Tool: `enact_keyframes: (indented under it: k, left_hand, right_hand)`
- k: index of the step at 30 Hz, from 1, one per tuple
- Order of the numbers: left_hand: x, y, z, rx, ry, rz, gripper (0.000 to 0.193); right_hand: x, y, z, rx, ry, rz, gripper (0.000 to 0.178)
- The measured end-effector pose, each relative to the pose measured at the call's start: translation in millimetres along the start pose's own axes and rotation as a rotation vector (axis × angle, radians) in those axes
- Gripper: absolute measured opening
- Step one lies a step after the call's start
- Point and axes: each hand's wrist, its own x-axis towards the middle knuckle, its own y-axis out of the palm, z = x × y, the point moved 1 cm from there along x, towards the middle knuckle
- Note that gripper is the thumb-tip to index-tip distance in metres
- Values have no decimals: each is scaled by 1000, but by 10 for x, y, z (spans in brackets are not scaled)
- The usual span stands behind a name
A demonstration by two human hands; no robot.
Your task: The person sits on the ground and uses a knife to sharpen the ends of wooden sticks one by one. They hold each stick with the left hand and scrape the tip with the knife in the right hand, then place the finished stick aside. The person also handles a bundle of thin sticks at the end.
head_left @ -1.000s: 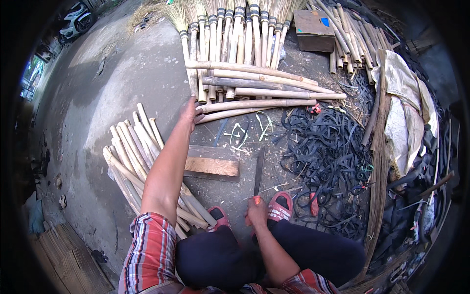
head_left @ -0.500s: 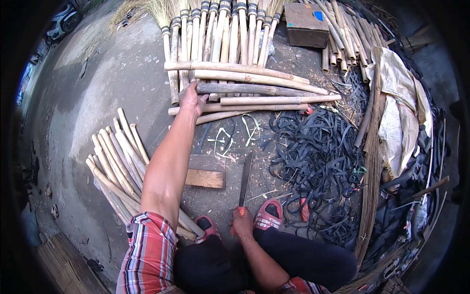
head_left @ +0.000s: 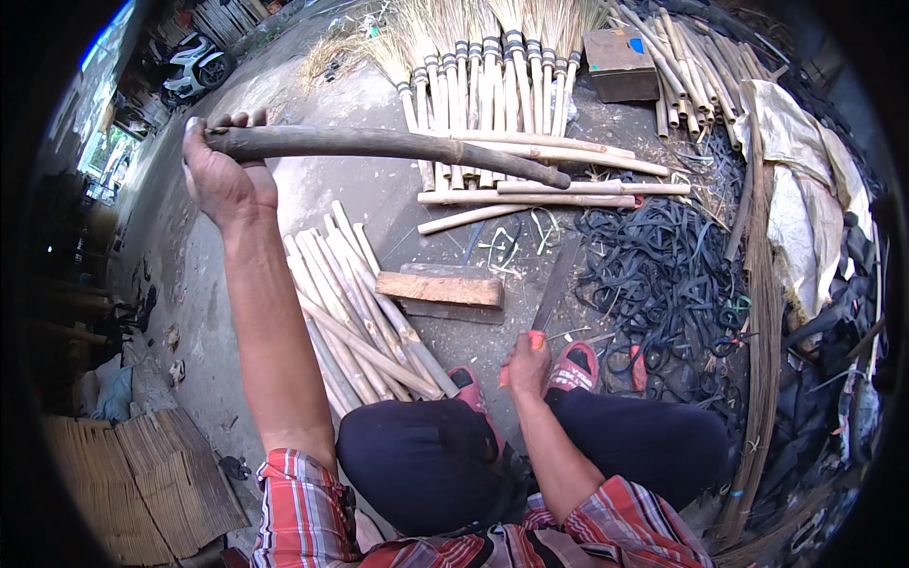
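Note:
Raised at the left, my left hand (head_left: 230, 180) is closed around one end of a dark, slightly bent bamboo pole (head_left: 379, 144). The pole stretches rightward above the ground, its far end over other pale bamboo poles (head_left: 568, 200) lying in front of the brooms. My right hand (head_left: 526, 364), low between my knees, grips the orange handle of a long-bladed knife (head_left: 557, 284), whose blade points away from me. Left of the knife, a wooden block (head_left: 440, 288) rests on the ground. Beside my left forearm lies a bundle of pale bamboo poles (head_left: 369, 308).
Several brooms (head_left: 516, 90) lie in a row at the back, next to a brown box (head_left: 620, 66) and stacked bamboo (head_left: 686, 85). Tangled black strips (head_left: 653, 256) cover the ground at right, near a pale sack (head_left: 800, 208). A motorbike (head_left: 199, 68) stands far left.
My left hand has lifted the dark pole off the row of poles and carried it up and left. The right hand keeps the knife low. The view has shifted leftward.

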Motion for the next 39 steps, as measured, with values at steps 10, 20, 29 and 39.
enact_keyframes:
  k: [10,20,29,39]
  left_hand:
    - [-420,-459,-1569,213,236,-23,31]
    - [-481,-788,-1514,232,256,-177,29]
    - [-414,-816,-1425,271,251,-205,29]
    - [-313,-1043,-1463,259,224,-183,30]
  right_hand:
    - [-335,57,606,-483,-501,51,38]
    - [-639,226,648,-713,-579,225,35]
    - [-489,399,290,-871,-363,308,37]
    - [-371,343,331,-754,-395,231,34]
